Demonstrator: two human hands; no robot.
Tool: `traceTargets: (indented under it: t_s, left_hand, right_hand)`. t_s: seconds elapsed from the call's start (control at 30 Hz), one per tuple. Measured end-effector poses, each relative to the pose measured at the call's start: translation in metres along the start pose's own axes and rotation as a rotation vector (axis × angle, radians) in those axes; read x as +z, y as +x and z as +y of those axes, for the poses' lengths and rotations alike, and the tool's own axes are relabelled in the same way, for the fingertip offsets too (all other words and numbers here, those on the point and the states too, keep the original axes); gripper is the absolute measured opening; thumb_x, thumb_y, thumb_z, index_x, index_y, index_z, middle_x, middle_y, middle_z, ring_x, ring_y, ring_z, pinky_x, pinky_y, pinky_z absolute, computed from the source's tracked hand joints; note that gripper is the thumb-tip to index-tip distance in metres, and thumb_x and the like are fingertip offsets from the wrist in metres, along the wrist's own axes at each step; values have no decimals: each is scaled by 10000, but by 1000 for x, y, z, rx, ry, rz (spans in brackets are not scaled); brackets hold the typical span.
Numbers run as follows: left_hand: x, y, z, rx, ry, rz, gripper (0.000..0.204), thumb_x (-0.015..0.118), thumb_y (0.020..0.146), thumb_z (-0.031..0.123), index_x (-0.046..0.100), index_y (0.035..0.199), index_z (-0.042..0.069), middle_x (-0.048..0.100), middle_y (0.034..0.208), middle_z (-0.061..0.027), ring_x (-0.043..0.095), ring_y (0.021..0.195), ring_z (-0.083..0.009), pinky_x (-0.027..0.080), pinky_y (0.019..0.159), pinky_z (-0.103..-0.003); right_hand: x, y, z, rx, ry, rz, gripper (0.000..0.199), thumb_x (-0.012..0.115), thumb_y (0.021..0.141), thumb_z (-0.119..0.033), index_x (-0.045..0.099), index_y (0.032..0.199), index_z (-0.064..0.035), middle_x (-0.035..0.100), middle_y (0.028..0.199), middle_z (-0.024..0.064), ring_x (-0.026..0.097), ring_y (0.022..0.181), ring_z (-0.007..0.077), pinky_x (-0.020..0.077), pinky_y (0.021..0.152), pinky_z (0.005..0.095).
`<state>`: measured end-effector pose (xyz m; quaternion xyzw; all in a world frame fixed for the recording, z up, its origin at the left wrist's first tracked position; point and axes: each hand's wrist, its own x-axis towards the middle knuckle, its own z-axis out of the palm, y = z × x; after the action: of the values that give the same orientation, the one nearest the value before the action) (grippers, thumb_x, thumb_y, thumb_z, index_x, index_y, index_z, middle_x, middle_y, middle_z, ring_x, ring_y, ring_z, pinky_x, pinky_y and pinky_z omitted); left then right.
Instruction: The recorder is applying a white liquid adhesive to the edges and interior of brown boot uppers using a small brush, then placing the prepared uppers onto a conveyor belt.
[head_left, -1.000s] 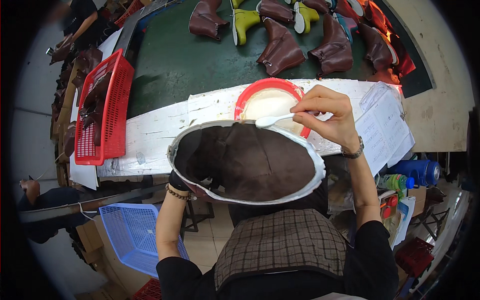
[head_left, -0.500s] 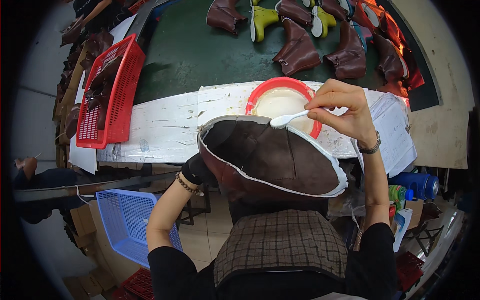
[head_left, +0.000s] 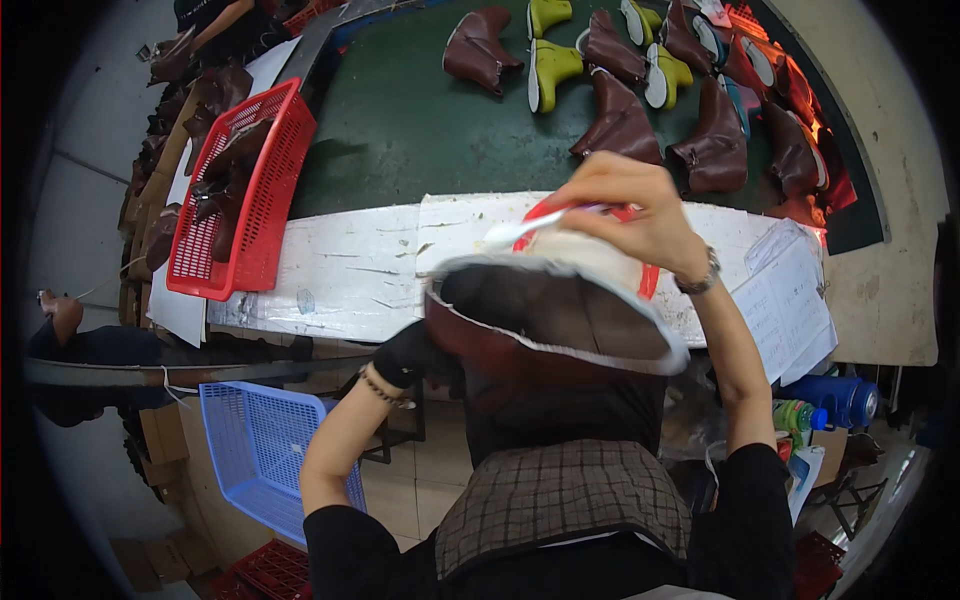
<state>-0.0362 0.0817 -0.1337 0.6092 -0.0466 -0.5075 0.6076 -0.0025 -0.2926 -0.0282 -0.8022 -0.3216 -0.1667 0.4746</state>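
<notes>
A brown leather boot upper (head_left: pixel 565 312) is held up in front of me, its wide sole-side opening facing up and its rim coated white. My left hand (head_left: pixel 408 358), in a black glove, grips it at the left side; its fingers are partly hidden behind the leather. Between thumb and fingers, my right hand (head_left: pixel 640 212) pinches a small white brush (head_left: pixel 525 230) like a toothbrush. The brush head is blurred, just above the far left part of the rim. Behind the upper stands a red bowl (head_left: pixel 650 281) of whitish paste, partly covered by my hand and the upper.
Several brown boot uppers (head_left: pixel 712 140) and yellow-green boot-shaped forms (head_left: pixel 553 72) stand on the green tabletop (head_left: pixel 400 130). A red basket (head_left: pixel 262 215) holding uppers is at left, a blue basket (head_left: pixel 262 440) below. Papers (head_left: pixel 785 310) lie right. A person's arm (head_left: pixel 222 20) shows far left.
My right hand and the brush have moved up and left along the far rim. The upper has tilted, its opening now looking narrower. The whole view has shifted slightly.
</notes>
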Motion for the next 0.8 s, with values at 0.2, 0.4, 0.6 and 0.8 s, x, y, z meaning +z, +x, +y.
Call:
traceTargets:
  t_s: [0.2,0.4,0.6,0.8]
  left_hand:
    - [-12,5,97,385,188,542,507,768,745,111,614,1213,-8,725,798,-75,641,600,-95,445,474,-205]
    - [-85,163,104,966,654,887,565,810,772,161,586,1267,4,712,1145,-162,724,884,-258,570,780,-400]
    - [-80,223,127,835,946,960,835,856,717,386,487,1390,56,492,1410,-189,428,1352,-389,389,1099,-484]
    - [-251,79,206,1022,1058,1599,351,627,918,176,623,1241,38,652,1227,-175,595,1184,-350,470,1012,-418]
  right_hand:
    - [-38,-101,48,579,162,566,176,561,1037,-139,654,1111,-9,581,860,-19,434,592,9,342,503,202]
    - [-4,-188,102,867,91,782,203,527,1062,-218,625,1093,-43,497,734,-52,378,499,2,280,408,185]
    - [-1,-203,109,898,160,920,214,525,1064,-219,617,1121,-34,498,728,-49,366,498,-4,259,409,176]
    - [0,-195,103,875,194,921,197,517,1068,-204,606,1134,-41,503,753,-39,341,487,-2,242,406,180]
